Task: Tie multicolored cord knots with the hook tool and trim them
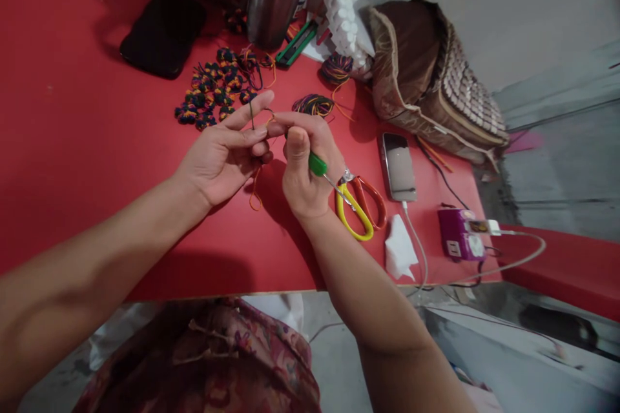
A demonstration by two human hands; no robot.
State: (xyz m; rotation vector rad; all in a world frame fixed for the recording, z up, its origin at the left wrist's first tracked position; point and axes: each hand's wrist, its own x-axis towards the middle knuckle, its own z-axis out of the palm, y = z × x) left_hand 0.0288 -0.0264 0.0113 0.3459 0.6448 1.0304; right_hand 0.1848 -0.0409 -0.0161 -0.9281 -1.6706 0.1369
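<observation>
My left hand (232, 151) pinches multicoloured yarn (256, 199) between thumb and fingers, with a dark strand looped over the raised index finger. An orange tail hangs below it. My right hand (310, 161) is wrapped round a crochet hook (318, 164) with a green grip; its metal end sticks out toward the wrist. The hook's working tip is hidden at the fingertips, where both hands meet. Just beyond them lie a pile of small dark-and-orange yarn pieces (208, 90) and a loose yarn bundle (312, 104).
Yellow-and-red-handled scissors (355, 226) lie right of my right wrist, near a charging phone (400, 168), white paper (400, 248) and a purple power adapter (460, 235). Farther back are a green cutter (296, 45), a metal bottle (278, 0), a brown bag (426, 71) and a black case (163, 32).
</observation>
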